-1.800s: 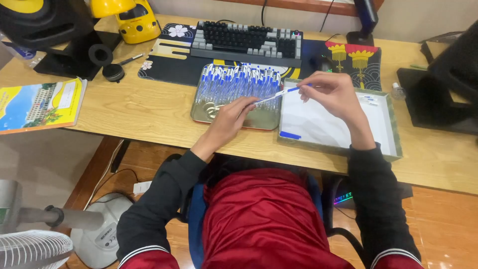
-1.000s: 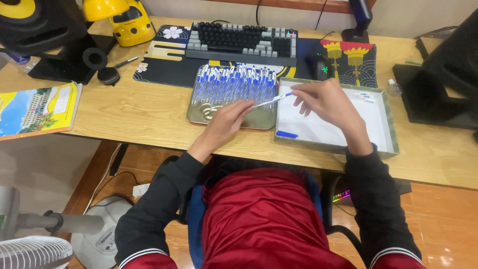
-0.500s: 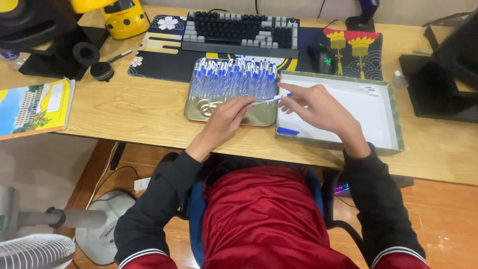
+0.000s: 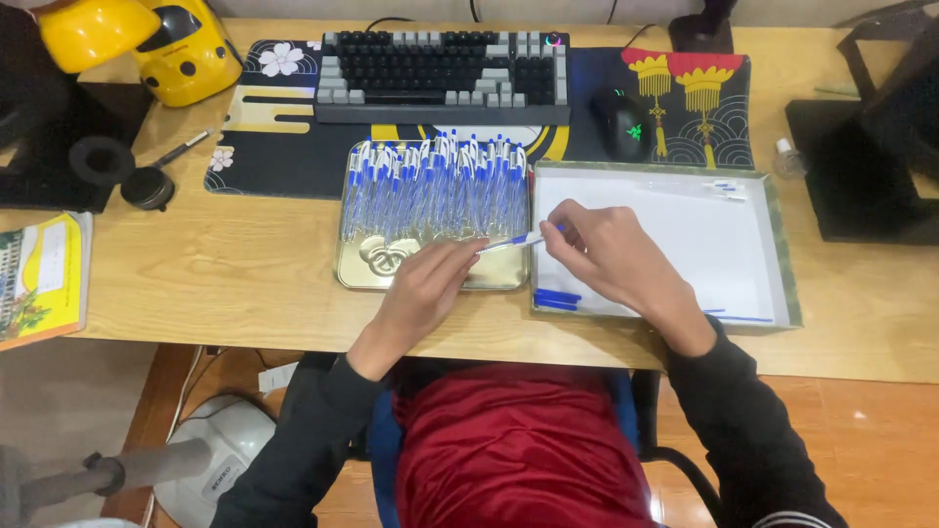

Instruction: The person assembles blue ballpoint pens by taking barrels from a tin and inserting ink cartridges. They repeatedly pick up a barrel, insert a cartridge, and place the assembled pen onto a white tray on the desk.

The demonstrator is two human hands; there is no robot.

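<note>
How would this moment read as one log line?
left hand: holds pen | right hand: pinches pen's blue end | gold tray: pens | white tray: few parts

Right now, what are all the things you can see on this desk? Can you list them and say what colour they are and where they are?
Pens: many, clear with blue caps, in a row in the tin tray.
Tin tray: one, gold, desk middle.
Box lid: one, white inside with a green rim, right of the tray; a few blue pen parts lie in it.
Single pen: one, clear and blue, between both hands.
Keyboard: one, black and grey, at the back.
Mouse: one, black, right of the keyboard.
Desk mat: one, dark and patterned, under the keyboard.
Toy: one, yellow, back left.
Booklet: one, yellow, left edge.
Left hand: over the tray.
Right hand: over the lid.
</note>
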